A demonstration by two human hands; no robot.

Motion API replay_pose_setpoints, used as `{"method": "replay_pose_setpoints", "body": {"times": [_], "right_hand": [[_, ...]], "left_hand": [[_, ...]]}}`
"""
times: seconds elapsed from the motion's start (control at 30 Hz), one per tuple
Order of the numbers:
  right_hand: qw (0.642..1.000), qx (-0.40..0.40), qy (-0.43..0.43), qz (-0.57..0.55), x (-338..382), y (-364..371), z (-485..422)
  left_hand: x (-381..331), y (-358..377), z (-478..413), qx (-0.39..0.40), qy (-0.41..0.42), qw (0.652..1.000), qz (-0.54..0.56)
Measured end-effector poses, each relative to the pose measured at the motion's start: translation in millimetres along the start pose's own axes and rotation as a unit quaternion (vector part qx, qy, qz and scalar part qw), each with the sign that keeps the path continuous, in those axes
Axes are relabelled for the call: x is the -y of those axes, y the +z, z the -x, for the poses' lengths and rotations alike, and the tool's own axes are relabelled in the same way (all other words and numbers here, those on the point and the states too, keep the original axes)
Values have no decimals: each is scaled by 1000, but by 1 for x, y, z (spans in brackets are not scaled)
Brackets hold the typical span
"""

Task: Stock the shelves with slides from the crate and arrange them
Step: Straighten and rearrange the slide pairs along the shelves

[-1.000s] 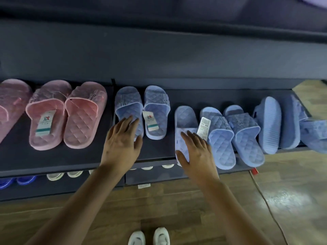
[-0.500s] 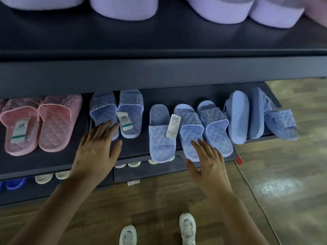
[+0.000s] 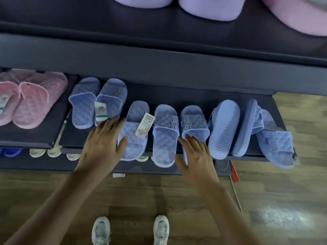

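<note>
Left hand (image 3: 101, 146) flat, unclenched, against tagged blue slide (image 3: 131, 147), right hand (image 3: 197, 157) likewise on untagged blue slide (image 3: 193, 124)

Dim, soft-blurred view (wide-angle bend), glare on floor (image 3: 281, 216).

Pink slides (image 3: 11, 112) cropped left; tag (image 3: 145, 127) prob. illegible.

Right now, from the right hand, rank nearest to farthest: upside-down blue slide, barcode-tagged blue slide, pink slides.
1. Upside-down blue slide, just right of the right hand.
2. Barcode-tagged blue slide, to its left.
3. Pink slides, far left.
</note>
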State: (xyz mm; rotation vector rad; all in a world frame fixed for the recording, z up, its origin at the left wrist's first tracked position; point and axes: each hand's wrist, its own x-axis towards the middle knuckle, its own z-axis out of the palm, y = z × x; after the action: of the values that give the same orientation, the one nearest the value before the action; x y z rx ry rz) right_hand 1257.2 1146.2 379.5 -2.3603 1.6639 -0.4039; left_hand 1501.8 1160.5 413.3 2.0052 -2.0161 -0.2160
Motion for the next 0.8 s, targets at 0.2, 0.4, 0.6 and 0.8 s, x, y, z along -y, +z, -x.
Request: {"method": "replay_pose_setpoints", "body": {"times": [0.2, 0.4, 0.6, 0.8], "right_hand": [[999, 28, -15, -3, -18, 2, -4], [999, 41, -7, -8, -26, 17, -12], [999, 42, 3, -13, -29, 36, -21], [997, 68, 18, -33, -27, 48, -27]], "left_hand": [[-30, 24, -5, 6, 1, 1000, 8], [-28, 68, -34, -1, 4, 999, 33], [-21, 118, -62, 47, -41, 997, 47], [-9, 139, -61, 7, -48, 999, 21]]}}
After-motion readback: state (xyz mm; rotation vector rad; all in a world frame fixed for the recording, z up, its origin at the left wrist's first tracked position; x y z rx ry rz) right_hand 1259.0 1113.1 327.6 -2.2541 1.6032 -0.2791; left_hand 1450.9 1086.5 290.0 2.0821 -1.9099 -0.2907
